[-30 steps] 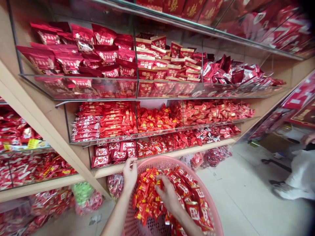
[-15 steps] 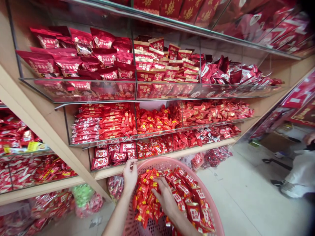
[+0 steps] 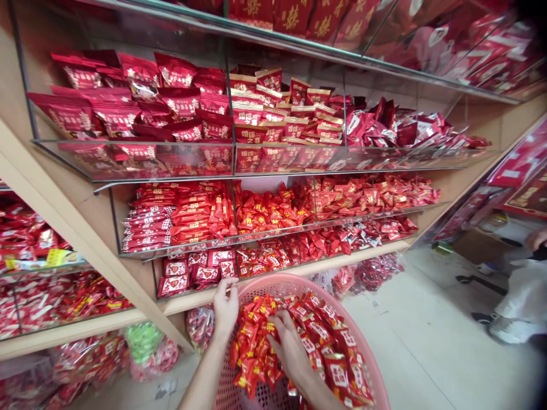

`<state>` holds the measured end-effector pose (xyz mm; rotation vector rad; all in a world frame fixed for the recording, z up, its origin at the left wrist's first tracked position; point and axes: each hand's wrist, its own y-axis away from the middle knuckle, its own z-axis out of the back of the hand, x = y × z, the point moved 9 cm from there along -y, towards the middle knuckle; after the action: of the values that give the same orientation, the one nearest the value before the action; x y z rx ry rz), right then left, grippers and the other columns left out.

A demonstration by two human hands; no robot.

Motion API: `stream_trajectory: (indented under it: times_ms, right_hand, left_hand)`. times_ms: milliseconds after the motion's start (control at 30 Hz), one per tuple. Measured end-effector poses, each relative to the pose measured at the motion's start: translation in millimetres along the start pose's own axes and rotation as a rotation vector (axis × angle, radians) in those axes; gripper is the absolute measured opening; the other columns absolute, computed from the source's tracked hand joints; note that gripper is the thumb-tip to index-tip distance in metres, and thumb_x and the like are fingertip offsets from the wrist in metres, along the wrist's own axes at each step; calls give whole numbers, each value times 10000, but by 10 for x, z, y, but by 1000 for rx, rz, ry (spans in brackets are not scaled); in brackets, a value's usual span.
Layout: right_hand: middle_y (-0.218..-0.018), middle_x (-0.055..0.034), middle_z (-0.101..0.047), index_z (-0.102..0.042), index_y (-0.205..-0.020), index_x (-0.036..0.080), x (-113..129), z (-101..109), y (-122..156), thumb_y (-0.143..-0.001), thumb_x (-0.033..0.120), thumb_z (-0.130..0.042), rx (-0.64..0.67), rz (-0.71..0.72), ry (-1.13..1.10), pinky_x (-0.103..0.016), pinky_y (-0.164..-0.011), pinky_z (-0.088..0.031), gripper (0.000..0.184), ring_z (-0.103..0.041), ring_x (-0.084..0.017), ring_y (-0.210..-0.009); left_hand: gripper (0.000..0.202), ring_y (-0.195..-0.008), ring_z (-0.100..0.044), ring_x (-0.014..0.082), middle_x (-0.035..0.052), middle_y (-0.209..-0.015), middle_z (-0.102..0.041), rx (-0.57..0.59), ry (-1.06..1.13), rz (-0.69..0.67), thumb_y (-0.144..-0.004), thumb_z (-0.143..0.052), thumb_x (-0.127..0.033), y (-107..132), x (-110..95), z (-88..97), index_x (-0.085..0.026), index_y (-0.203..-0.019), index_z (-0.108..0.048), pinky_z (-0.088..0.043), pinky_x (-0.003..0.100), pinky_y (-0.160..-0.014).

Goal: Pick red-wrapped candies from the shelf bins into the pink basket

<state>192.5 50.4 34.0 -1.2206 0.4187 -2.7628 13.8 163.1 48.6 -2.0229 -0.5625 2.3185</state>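
Observation:
A pink plastic basket (image 3: 363,341) sits low in front of me, heaped with red candy packets (image 3: 316,336). My left hand (image 3: 225,307) grips the basket's far left rim. My right hand (image 3: 290,347) lies palm down in the heap, its fingers curled into the small red-and-yellow packets (image 3: 252,347). Whether it holds one is hidden.
Glass-fronted shelves (image 3: 239,165) full of red snack and candy packets rise right behind the basket. Bagged sweets (image 3: 149,347) lie under the lowest wooden shelf (image 3: 85,324). At the right edge another person (image 3: 517,302) crouches on the pale tiled floor (image 3: 427,353).
My right hand has pushed slightly deeper and leftward into the packets. The view has dipped a little. My left hand stays on the rim.

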Motion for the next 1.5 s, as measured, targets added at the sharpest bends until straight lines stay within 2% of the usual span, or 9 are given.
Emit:
stream_trajectory:
  times_ms: [300,467,600,767,867,1000,1167,1333,1500]
  right_hand:
    - [-1133,-81,-504,-552,-1068,224,-32,35,-12,-689,52,-540,-13,-18,170,-360,-838,-488,416,-562,-226,-1005]
    - [-1123,-59,-517,-539,-1070,265,161,213,-128,-750,113,-528,-67,51,127,-356,-843,-490,355,-567,-214,-993]
    - [-1073,-63,-518,-534,-1075,256,486,679,-509,-835,170,-454,-103,137,56,-334,-845,-483,268,-555,-189,-977]
    - [-1109,-92,-504,-546,-1064,209,966,1554,-1326,-870,264,-442,-227,332,173,-365,-945,-408,227,-493,-210,-1077]
    - [-1147,-111,-496,-548,-1095,194,1057,1812,-1885,-841,365,-495,-215,244,374,-390,-949,-392,311,-476,-248,-1104]
    - [-1257,-163,-464,-427,-1280,158,970,1636,-2421,-730,587,-567,76,-53,618,-408,-941,-390,711,-437,-309,-1174]
    - [-1376,-200,-381,-243,-1406,165,838,1317,-2576,-572,750,-578,348,-351,839,-508,-997,-299,1072,-342,-361,-1271]
    - [-1402,-170,-372,-207,-1413,246,826,1235,-2604,-503,746,-625,405,-414,897,-573,-987,-271,1120,-334,-370,-1276]
    - [-1351,-174,-440,-310,-1366,195,880,1269,-2612,-490,703,-678,417,-379,949,-484,-964,-349,1078,-371,-345,-1257]
  left_hand:
    - [178,-817,-630,184,50,-848,-656,12,-16,-9,-772,-492,-296,-9,14,2,-182,-859,-599,-490,317,-758]
    - [183,-817,-626,185,49,-840,-652,7,-16,-14,-773,-489,-304,-6,6,12,-183,-851,-602,-492,313,-747]
    - [180,-812,-629,185,49,-839,-656,1,-11,-15,-768,-491,-298,-8,9,15,-183,-848,-605,-498,311,-734]
    - [175,-799,-630,184,51,-836,-662,-9,-4,-14,-756,-496,-283,-19,25,15,-180,-843,-608,-499,317,-741]
    - [176,-795,-631,186,50,-833,-664,-9,-5,-15,-753,-502,-285,-22,35,13,-182,-845,-611,-500,313,-727]
    - [176,-788,-633,187,50,-825,-665,-15,-7,-26,-749,-500,-286,-26,40,18,-183,-836,-614,-501,312,-720]
    - [175,-793,-633,186,51,-829,-663,-12,-9,-31,-756,-489,-281,-30,63,16,-183,-843,-605,-499,319,-737]
    - [174,-811,-624,181,48,-844,-659,-8,-10,-25,-760,-485,-271,-29,75,11,-185,-853,-604,-489,331,-783]
    - [174,-809,-622,179,45,-843,-660,-10,-12,-18,-760,-488,-273,-22,52,22,-188,-855,-606,-490,324,-771]
